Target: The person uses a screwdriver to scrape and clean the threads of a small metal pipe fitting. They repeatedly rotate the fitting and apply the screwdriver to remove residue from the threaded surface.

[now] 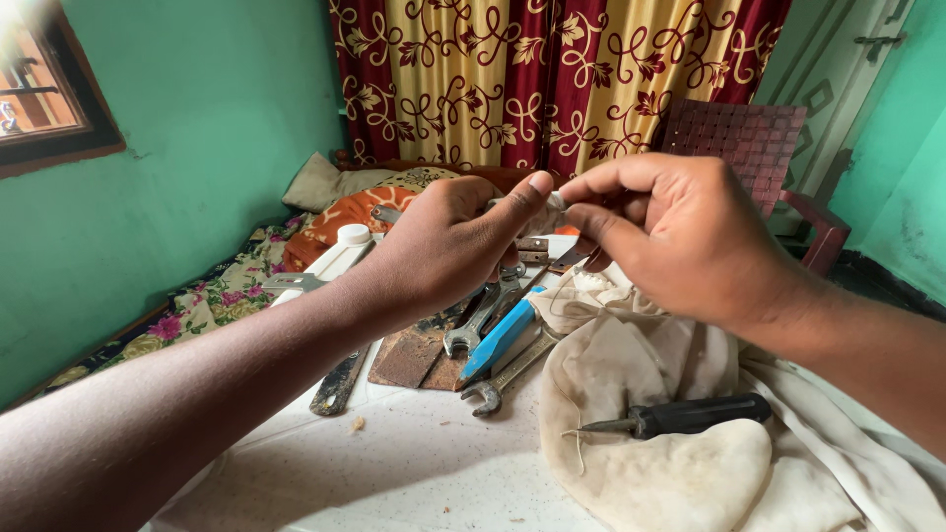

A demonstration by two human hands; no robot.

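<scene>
My left hand [448, 246] and my right hand [680, 232] meet in mid-air above a white table [414, 473]. Together their fingertips pinch a small pale object [555, 202], mostly hidden by the fingers. Below them lie spanners [483, 317], a blue-handled tool [498, 340] and a rusty metal plate [414, 357]. A cream cloth [650, 433] covers the right side of the table, with a black-handled screwdriver [680, 416] resting on it.
A white plastic bottle [340, 254] lies at the table's far left. Behind it is a bed with floral sheet [212, 300] and an orange pillow [355, 209]. A red woven chair [749, 143] stands before patterned curtains [552, 79]. Green walls surround.
</scene>
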